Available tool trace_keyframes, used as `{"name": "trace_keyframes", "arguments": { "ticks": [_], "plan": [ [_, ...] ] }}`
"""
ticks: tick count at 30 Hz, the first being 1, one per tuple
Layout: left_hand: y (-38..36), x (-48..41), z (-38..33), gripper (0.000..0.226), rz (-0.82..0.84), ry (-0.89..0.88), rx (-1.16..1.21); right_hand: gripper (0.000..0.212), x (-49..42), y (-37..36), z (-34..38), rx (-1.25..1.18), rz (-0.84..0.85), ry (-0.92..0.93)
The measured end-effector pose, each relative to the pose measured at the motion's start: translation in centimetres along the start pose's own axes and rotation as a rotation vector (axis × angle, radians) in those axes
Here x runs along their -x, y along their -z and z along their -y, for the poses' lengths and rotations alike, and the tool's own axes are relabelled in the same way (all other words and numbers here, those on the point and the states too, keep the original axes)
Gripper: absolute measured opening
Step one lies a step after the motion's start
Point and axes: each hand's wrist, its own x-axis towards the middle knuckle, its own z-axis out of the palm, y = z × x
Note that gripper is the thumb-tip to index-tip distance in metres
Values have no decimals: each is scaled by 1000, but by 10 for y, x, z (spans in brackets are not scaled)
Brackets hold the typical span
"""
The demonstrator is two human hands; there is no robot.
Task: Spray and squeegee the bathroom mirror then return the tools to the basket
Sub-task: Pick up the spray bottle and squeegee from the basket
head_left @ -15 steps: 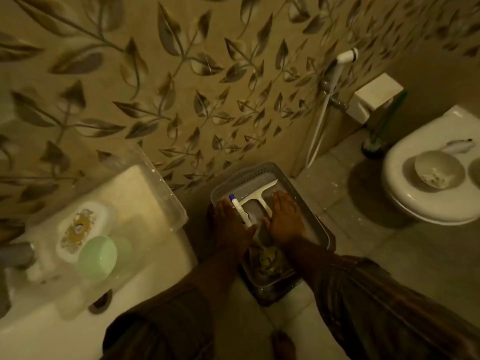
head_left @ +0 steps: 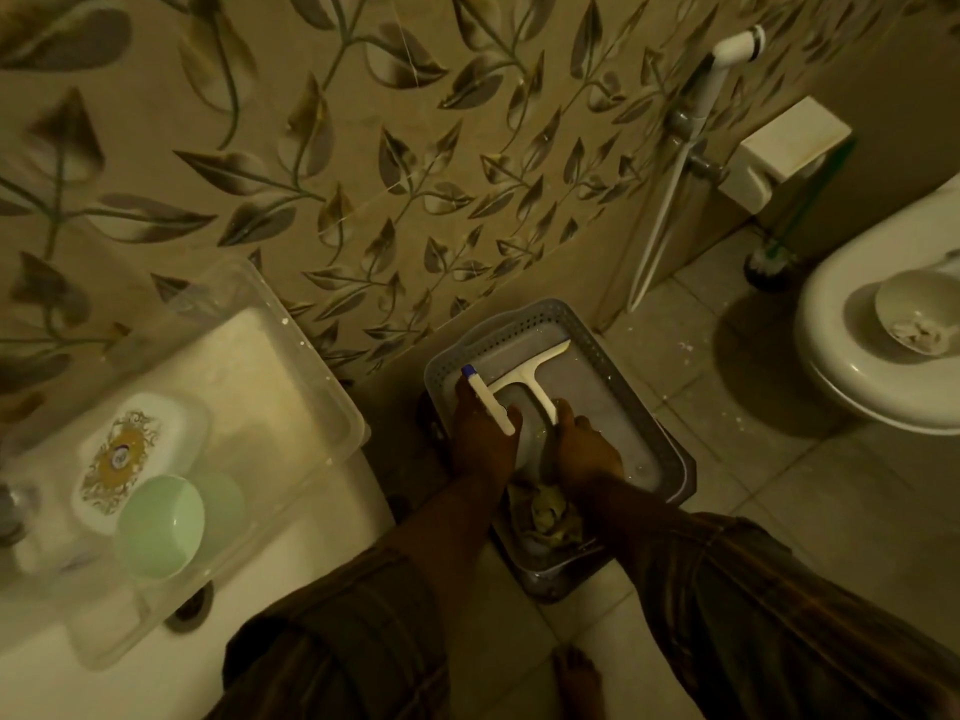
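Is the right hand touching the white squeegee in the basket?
Touching. In the head view the right hand closes over the lower end of the squeegee handle, with no gap between them, inside the grey basket.

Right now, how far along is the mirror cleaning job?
It can't be told whether the tools are coming out or going back. Both hands are in the gray basket: left hand on the spray bottle, right hand on the squeegee. No mirror shows.

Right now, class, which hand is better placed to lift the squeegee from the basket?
The right hand: its fingers already touch the squeegee handle in the basket, while the left hand is on the spray bottle.
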Motion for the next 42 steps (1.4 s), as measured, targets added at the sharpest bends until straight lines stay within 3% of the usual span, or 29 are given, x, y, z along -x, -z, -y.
{"name": "trace_keyframes", "arguments": {
  "ticks": [9,14,19,23,28,37,42],
  "plan": [
    [14,18,-19,72,-69,-81,-3,29,27,10,11,-200,-111,95],
    [55,39,-45,59,-219,-183,36,25,55,48,35,-285,-217,202],
    [120,60,-83,45,-245,-244,313,31,94,106,77,-303,-362,343],
    [172,89,-121,41,-321,-357,329,31,138,167,118,-319,-502,466],
    [254,138,-167,28,-394,-496,406,46,210,239,163,-225,-729,574],
    [454,236,-211,9,-671,-686,521,38,375,334,305,-240,-1022,869],
    [579,294,-198,12,-771,-673,593,37,466,348,402,-221,-1106,1097]
  ]
}}
